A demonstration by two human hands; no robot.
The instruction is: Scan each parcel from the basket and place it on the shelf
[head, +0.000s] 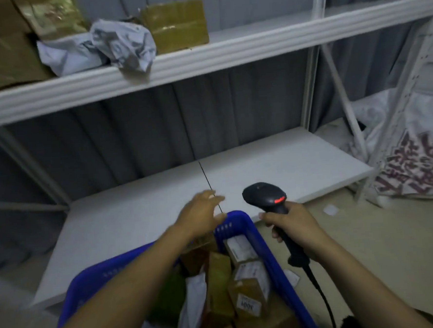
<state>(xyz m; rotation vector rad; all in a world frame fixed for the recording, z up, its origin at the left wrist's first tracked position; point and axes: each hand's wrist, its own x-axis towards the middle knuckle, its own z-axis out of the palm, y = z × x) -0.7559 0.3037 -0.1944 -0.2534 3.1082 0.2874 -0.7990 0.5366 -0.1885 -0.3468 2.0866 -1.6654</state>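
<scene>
Right below me, a blue plastic slotted basket (280,274) is heaped with brown tape-wrapped cardboard parcels (245,286) carrying white labels, and a pale plastic mailer bag (193,304) is wedged among them toward the basket's left. Over the basket's far rim hovers the left hand (201,215), fingers spread and relaxed, holding nothing. Just right of the basket the right hand (293,227) is wrapped firmly round the grip of a black handheld barcode scanner (265,193), a red glow on its head. Its black cable (319,292) hangs down beside the basket's right wall; I'd guess it could snag that rim or a box corner as a parcel comes out. The heap looks loose, so dragging out a low box may spill others over the side. Beyond the basket lies the white lower shelf board (137,219). High above it, a crumpled grey plastic mailer (127,47) overhangs the upper shelf's edge; a knock could bring it down.
</scene>
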